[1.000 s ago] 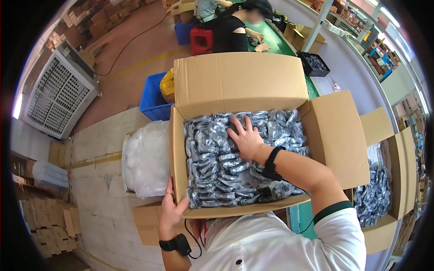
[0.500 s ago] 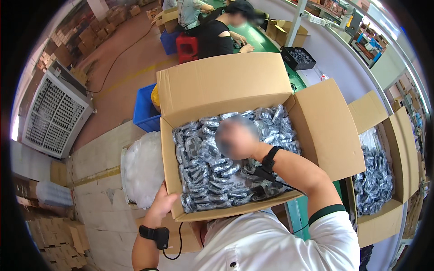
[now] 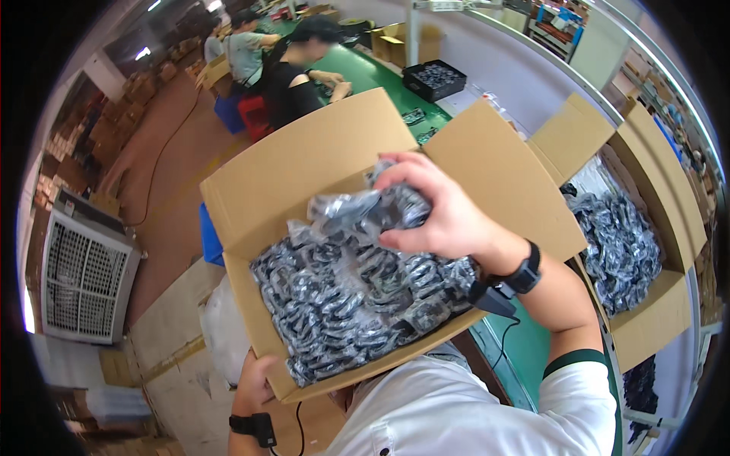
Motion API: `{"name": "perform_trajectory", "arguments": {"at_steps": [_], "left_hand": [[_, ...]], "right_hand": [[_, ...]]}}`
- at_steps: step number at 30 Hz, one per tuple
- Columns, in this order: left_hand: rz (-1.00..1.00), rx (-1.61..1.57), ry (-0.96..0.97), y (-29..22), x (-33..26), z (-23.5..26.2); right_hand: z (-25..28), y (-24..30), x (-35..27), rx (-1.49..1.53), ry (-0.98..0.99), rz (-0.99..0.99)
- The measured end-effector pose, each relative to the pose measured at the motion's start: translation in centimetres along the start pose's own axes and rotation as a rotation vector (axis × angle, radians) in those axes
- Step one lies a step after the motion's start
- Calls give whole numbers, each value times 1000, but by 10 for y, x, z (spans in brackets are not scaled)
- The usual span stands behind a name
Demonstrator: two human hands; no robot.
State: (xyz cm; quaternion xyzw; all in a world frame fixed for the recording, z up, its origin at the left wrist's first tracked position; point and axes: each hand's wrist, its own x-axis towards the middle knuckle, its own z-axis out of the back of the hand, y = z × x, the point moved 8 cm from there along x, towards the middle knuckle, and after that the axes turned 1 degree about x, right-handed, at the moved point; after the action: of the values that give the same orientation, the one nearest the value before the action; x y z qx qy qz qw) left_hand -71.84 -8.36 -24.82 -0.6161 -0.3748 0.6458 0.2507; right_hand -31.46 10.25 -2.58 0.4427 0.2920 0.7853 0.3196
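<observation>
A large open cardboard box (image 3: 304,161) is in front of me, its flaps spread. Rows of dark items in clear plastic bags (image 3: 319,304) fill it; what the items are, I cannot make out. Over its far part, my right hand (image 3: 449,216) grips a bunch of bagged dark items (image 3: 403,204), its fingers and thumb curled round them. Some of the bunch sticks out to the left of the fingers. My left hand (image 3: 256,378) holds the box's near left corner, thumb at the edge and most fingers hidden. Both wrists wear black straps with small devices.
A second open box (image 3: 661,205) with similar bagged items stands at the right. Beyond my box, a green workbench (image 3: 380,72) carries a black tray (image 3: 433,80). People sit along it. A white slatted cooler unit (image 3: 84,273) stands on the left floor.
My right hand has risen from the packed layer with a bunch of bagged items in it. The box appears turned and tilted, as the whole view has swung too. My left hand stays at its corner.
</observation>
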Motion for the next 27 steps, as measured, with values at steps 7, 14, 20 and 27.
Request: {"name": "perform_trajectory", "arguments": {"at_steps": [7,14,20,27], "left_hand": [[-60,252,-46,1,17,15],[154,170,-83,38,-16,58],[194,301,-276,51,-41,48],[265,556,-469,48,-36,70]], "right_hand": [[169,24,-24,1,-304,-50],[297,-43,-91,-169,-603,-203],[282,-196,-178,-410,-617,-408],[168,-335,-147,-36,-564,-638]]}}
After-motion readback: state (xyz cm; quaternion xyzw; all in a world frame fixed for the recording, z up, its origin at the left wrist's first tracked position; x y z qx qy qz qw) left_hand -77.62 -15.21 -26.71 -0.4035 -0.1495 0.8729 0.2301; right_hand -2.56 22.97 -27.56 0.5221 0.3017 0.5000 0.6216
